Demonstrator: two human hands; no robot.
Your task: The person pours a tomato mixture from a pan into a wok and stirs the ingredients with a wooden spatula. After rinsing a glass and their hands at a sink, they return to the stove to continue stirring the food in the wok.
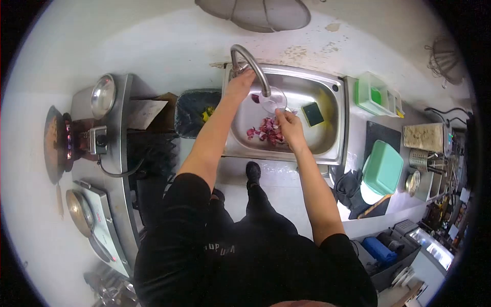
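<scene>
My left hand [241, 84] reaches to the base of the curved metal faucet [255, 64], its fingers closed at the handle, which they partly hide. Under the spout, my right hand [290, 125] pinches the rim of a clear round bowl [276, 100]. Reddish-purple onion skins [267, 132] lie in a heap on the floor of the steel sink [332, 140], just below the bowl. A larger dark piece of onion skin [255, 98] rests left of the bowl. To the right of my right hand sits a green and yellow sponge [312, 113].
A black-lined bin [197, 94] with yellow scraps stands left of the sink. Further left are a lit burner with a wok [54, 146] and a frying pan [80, 212]. On the right counter are a green tub [383, 168], a black cloth [349, 190] and a clear container [372, 94].
</scene>
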